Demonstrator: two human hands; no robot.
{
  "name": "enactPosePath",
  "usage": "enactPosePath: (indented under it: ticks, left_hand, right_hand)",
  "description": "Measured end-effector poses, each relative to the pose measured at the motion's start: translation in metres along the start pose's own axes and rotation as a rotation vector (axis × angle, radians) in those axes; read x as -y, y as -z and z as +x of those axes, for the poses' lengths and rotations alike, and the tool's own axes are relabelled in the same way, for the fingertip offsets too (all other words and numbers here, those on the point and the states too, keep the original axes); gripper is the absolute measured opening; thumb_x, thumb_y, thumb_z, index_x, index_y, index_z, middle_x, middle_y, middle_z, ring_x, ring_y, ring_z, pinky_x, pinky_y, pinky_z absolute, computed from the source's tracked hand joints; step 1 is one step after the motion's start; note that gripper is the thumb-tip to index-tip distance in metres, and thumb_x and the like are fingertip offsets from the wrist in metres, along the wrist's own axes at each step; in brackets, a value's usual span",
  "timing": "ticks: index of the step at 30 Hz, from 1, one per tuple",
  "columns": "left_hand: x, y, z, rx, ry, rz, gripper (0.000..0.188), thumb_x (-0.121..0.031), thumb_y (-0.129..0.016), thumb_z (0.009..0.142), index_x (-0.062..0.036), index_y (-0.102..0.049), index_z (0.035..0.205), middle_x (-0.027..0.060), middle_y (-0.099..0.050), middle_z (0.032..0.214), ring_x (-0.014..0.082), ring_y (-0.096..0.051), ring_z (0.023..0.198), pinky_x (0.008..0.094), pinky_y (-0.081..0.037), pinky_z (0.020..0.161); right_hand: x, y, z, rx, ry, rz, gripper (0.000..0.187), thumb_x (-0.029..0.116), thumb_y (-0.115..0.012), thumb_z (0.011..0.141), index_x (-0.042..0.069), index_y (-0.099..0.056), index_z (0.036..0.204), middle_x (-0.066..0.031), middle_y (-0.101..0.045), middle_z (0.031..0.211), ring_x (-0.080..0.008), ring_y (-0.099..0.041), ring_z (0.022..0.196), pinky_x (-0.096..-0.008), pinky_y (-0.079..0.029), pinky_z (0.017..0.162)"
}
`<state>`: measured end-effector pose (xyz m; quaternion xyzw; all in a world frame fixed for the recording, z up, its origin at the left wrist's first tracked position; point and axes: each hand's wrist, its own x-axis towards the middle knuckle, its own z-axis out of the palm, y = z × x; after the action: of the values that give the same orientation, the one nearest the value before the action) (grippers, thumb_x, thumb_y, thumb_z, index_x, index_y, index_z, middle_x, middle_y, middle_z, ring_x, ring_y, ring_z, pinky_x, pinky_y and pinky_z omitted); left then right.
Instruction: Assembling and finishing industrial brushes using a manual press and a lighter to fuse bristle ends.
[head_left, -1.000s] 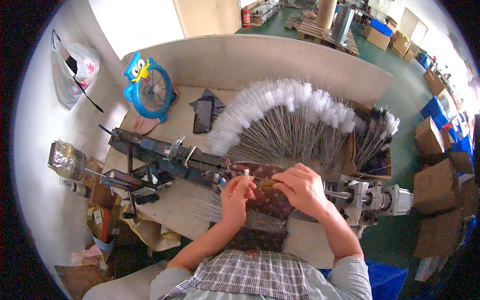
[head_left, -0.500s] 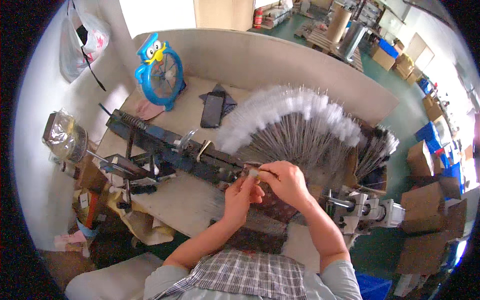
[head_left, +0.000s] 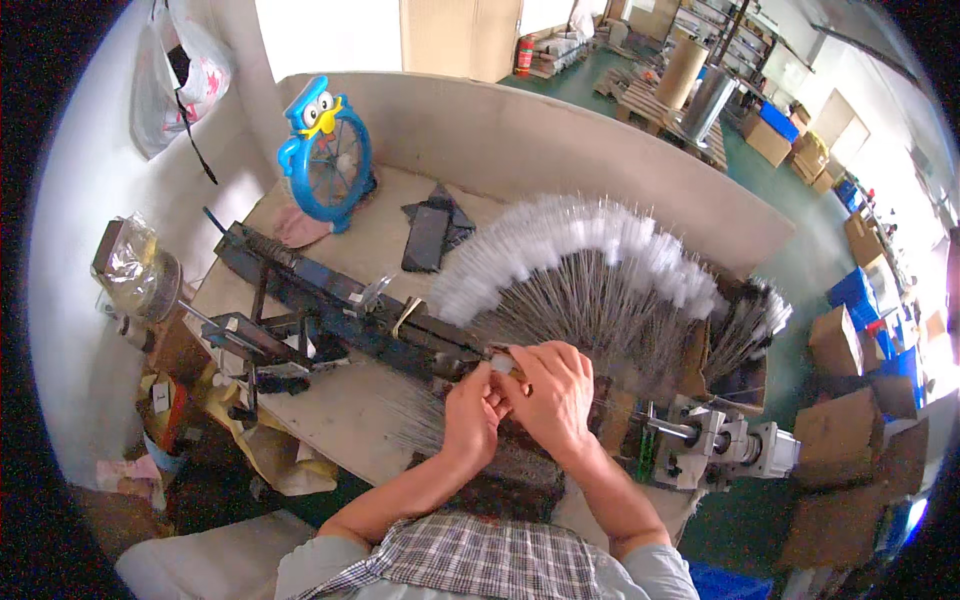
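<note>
My left hand and my right hand are close together at the right end of a long dark metal rail. Fingers of both hands pinch at a small whitish piece, too blurred to name. Just beyond them lies a wide fan of wire-stemmed brushes, white bristle ends pointing away from me. Thin loose wires lie on the table left of my left hand. Under my wrists is a dark block-like surface, partly covered by my forearms.
A metal shaft-and-motor unit stands at the right table edge. Darker brushes sit in a box behind it. A phone and a blue cartoon fan are at the back, before a low partition. A crank mechanism juts out left.
My right hand has come slightly left and down, its back now turned more upward, its fingers closer to my left hand. The whole view has shifted a little.
</note>
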<state>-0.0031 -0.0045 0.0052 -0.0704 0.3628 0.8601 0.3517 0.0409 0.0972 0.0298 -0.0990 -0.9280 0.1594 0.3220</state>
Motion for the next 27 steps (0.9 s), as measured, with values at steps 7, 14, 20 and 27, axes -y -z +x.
enactPosePath:
  ticks: [7, 14, 20, 27]
  left_hand:
    - [0.011, 0.008, 0.007, -0.003, -0.083, 0.023, 0.013, -0.016, -0.052, 0.088, -0.0054, -0.056, 0.095, 0.0054, -0.061, 0.092, 0.0148, -0.06, 0.082, 0.0313, -0.05, 0.074]
    - [0.008, -0.006, 0.002, -0.048, -0.096, 0.033, 0.011, -0.005, -0.054, 0.086, 0.0006, -0.056, 0.094, 0.0075, -0.06, 0.091, 0.0141, -0.06, 0.079, 0.0291, -0.05, 0.075]
    - [0.012, 0.01, 0.008, 0.022, -0.108, 0.042, 0.01, -0.007, -0.054, 0.085, -0.003, -0.056, 0.094, 0.0073, -0.06, 0.092, 0.0159, -0.059, 0.081, 0.0303, -0.05, 0.075]
    - [0.012, 0.005, 0.004, 0.022, -0.095, -0.054, 0.011, -0.013, -0.054, 0.085, -0.0038, -0.057, 0.091, 0.0056, -0.061, 0.086, 0.0163, -0.06, 0.079, 0.03, -0.05, 0.075]
  right_hand:
    - [-0.007, 0.006, -0.006, -0.064, 0.099, -0.005, 0.026, 0.018, -0.069, 0.067, 0.016, -0.067, 0.094, 0.0017, -0.061, 0.091, -0.0202, -0.054, 0.095, -0.0364, -0.04, 0.083]
    - [-0.019, 0.015, -0.011, -0.032, 0.079, 0.04, 0.023, 0.016, -0.072, 0.065, 0.015, -0.069, 0.087, 0.0007, -0.063, 0.089, -0.0221, -0.056, 0.093, -0.036, -0.042, 0.082]
    - [-0.01, 0.015, -0.006, 0.048, 0.08, 0.068, 0.025, 0.019, -0.069, 0.069, 0.016, -0.067, 0.094, 0.0004, -0.061, 0.096, -0.0216, -0.054, 0.097, -0.0374, -0.042, 0.083]
    - [-0.011, 0.015, -0.003, 0.107, 0.077, 0.107, 0.028, 0.018, -0.068, 0.071, 0.016, -0.066, 0.099, -0.0013, -0.061, 0.098, -0.0228, -0.054, 0.097, -0.0377, -0.042, 0.082]
